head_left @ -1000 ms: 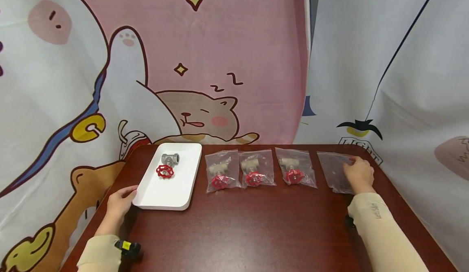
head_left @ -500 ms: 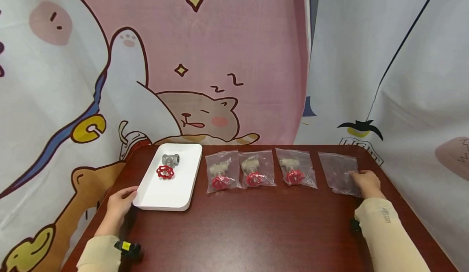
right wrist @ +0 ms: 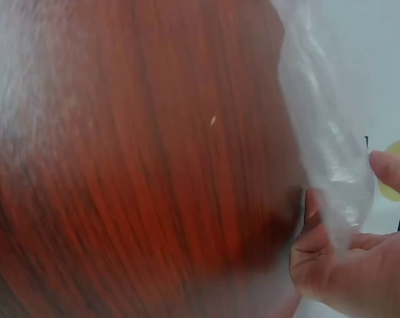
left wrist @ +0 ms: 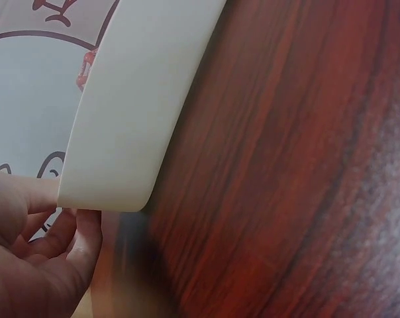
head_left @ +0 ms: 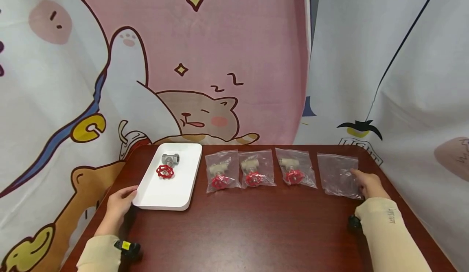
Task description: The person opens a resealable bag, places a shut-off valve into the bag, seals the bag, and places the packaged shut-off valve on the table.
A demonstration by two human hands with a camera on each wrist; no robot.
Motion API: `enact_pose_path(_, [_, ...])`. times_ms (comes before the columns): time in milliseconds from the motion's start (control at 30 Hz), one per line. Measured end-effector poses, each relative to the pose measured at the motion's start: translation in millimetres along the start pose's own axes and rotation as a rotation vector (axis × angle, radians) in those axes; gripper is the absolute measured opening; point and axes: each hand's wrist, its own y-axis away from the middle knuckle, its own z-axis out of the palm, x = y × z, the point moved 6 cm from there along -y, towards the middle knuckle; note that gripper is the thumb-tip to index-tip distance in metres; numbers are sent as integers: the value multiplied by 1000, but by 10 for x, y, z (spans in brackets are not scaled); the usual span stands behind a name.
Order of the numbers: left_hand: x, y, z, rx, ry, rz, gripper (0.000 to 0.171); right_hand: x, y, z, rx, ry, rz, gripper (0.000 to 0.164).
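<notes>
At the near left corner of the white tray (head_left: pixel 154 198), my left hand (head_left: pixel 120 203) pinches the rim, thumb on top and fingers curled against the outer wall. A metal gate valve (head_left: pixel 169 160) with a red handwheel lies in the tray toward its far end. On the right, a flat clear zip bag (head_left: pixel 336 174) with nothing visible inside lies by my right hand (head_left: pixel 371 184). The right wrist view shows the bag's edge (right wrist: pixel 332 152) between the thumb and the curled fingers of that hand.
Between tray and right-hand bag lie three clear bags with red-wheeled valves: a left bagged valve (head_left: pixel 219 170), a middle bagged valve (head_left: pixel 253 170) and a right bagged valve (head_left: pixel 293 168). The brown wooden table (head_left: pixel 256 231) meets a printed curtain (head_left: pixel 249 60) at its back edge.
My right hand has shifted right and toward me, from over the zip bag to its right edge. The bag has slid slightly nearer. My left hand and the tray have not moved.
</notes>
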Motion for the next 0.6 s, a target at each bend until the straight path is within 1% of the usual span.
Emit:
enact_pose_path(67, [0,2,6,-5,-3,-5,50,1,6,-15,16,-12,17,89])
enact_pose_path(133, [-3,2,5,-3,-3,-10,49,-4,11,-11,3,-28,34,89])
enact_pose_path(167, [-6,-1,3,-2,-3,-11,49,-7,10,-6,-1,-39,40,86])
enact_pose_path(233, [-12,-3,2,1,-1,-15,49,-21,8,-2,-2,-78,36,76])
enact_pose_path(267, [-12,-3,2,1,-1,-15,48,-36,11,0,-6,-104,28,69])
enact_pose_path(300, [-14,-7,3,0,-1,-15,48,-49,15,-1,-7,-120,21,60])
enact_pose_path(400, [-9,-9,3,-1,-1,-15,49,-104,38,0,-7,-213,-10,32])
enact_pose_path(433, [-9,-11,3,-2,-1,-15,49,-122,52,0,-6,-235,-18,26])
enact_pose_path(500, [-5,-10,2,-4,-4,-13,49,-162,87,-2,4,-265,-26,17])
enact_pose_path(600, [-2,-2,0,-6,-3,-13,50,-233,136,-6,37,-292,-37,15])
